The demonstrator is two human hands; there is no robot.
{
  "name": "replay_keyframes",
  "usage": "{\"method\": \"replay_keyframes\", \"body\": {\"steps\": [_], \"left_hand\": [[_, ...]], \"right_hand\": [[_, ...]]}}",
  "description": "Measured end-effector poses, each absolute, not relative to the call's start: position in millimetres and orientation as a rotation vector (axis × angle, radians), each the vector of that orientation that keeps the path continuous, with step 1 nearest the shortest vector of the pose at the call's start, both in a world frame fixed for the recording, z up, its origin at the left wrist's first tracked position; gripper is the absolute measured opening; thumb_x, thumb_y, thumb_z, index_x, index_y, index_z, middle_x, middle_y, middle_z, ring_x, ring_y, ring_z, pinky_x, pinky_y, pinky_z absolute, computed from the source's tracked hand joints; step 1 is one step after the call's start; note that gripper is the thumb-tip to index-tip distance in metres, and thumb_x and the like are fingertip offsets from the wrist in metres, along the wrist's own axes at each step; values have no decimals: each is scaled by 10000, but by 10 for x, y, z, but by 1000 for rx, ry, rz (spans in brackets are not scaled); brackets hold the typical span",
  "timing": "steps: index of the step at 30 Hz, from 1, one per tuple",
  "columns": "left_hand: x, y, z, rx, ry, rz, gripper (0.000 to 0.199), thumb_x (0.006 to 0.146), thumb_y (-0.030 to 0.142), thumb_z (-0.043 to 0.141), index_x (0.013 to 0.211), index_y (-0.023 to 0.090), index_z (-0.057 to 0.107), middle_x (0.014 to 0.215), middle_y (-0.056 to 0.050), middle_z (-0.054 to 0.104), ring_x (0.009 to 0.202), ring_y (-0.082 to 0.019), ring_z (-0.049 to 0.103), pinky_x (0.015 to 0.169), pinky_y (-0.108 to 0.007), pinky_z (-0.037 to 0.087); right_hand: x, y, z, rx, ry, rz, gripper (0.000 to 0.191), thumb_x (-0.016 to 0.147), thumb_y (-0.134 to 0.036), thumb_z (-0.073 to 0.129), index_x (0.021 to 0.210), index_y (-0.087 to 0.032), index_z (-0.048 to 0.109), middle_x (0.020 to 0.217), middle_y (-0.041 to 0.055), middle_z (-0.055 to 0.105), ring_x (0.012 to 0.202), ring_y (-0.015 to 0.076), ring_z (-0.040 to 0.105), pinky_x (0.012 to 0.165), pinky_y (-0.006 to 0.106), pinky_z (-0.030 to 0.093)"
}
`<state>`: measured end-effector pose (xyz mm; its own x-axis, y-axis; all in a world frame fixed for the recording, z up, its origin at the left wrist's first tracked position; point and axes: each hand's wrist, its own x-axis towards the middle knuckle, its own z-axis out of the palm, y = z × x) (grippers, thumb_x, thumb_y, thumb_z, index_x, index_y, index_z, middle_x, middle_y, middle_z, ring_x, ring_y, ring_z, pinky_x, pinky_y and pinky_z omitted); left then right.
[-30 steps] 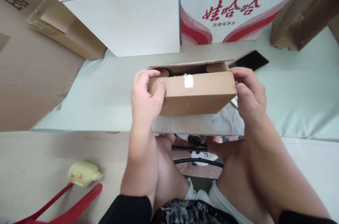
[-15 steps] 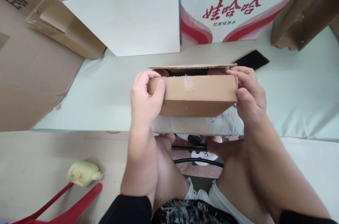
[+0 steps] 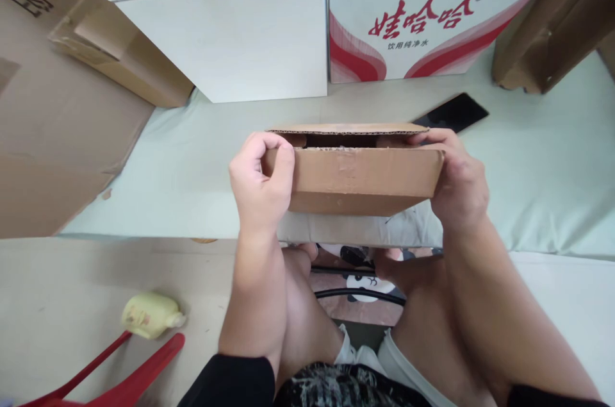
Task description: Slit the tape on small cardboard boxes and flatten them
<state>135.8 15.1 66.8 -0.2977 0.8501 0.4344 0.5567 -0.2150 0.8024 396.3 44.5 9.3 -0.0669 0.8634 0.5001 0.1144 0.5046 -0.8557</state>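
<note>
While I sit at the pale green bench (image 3: pixel 182 170), I hold a small brown cardboard box (image 3: pixel 365 173) between both hands, just above the bench's near edge. My left hand (image 3: pixel 257 186) grips the box's left end, fingers curled over the top corner and thumb pressed on the front face. My right hand (image 3: pixel 459 182) clasps the right end, fingers reaching over the top edge. The box's top flap (image 3: pixel 348 129) stands slightly open at the back, leaving a dark slit beneath it. Just behind my right hand a black phone (image 3: pixel 454 113) lies flat on the bench. Farther back stand a plain white carton (image 3: pixel 230 29) and, to its right, a white carton with red lettering (image 3: pixel 423 22). Brown cardboard (image 3: pixel 52 131) leans at the left. Down on the floor to my left lie a yellow bottle (image 3: pixel 148 315) and a red chair (image 3: pixel 129 378).
</note>
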Motion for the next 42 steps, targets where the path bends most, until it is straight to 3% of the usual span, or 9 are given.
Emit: {"method": "replay_keyframes", "body": {"steps": [7,12,23,32,37,42], "left_hand": [[1365,143,687,1631,1783,1448,181,903,290,607,738,234,558,703,11,568,682,-144,506,649,-298,440],[1370,144,700,1630,1762,1436,175,898,251,605,731,238,553,699,10,562,674,-146,495,636,-298,436],[1362,146,692,1649,1764,1414,148,892,254,603,749,225,575,727,15,584,705,-142,523,673,-292,442],[1368,151,693,1645,1725,1437,143,879,188,602,746,233,572,717,16,594,684,-145,524,655,-297,440],[1369,156,693,1647,1720,1433,142,876,192,600,742,233,574,721,16,595,687,-144,524,656,-295,434],[1371,160,679,1622,1747,1413,233,872,237,618,661,217,522,628,24,510,625,-135,465,598,-290,383]], "right_hand": [[3942,445,153,-1005,-1616,644,245,942,-425,616,842,-269,776,1037,72,709,1000,240,667,912,448,517],[3935,438,162,-976,-1616,646,187,944,-347,624,872,-280,783,1047,61,709,1009,231,668,911,434,510],[3930,458,125,-1010,-1646,575,293,970,-495,576,837,-294,743,1018,60,707,997,248,668,884,466,544],[3931,458,125,-972,-1646,591,249,980,-446,581,873,-296,748,1033,54,707,995,234,674,893,446,543],[3948,449,108,-1018,-1646,596,250,973,-450,577,882,-304,758,1060,53,711,1027,248,665,947,483,528],[3969,478,97,-830,-1804,595,312,995,-430,514,879,-337,788,1111,27,764,1243,291,602,1126,584,425]]}}
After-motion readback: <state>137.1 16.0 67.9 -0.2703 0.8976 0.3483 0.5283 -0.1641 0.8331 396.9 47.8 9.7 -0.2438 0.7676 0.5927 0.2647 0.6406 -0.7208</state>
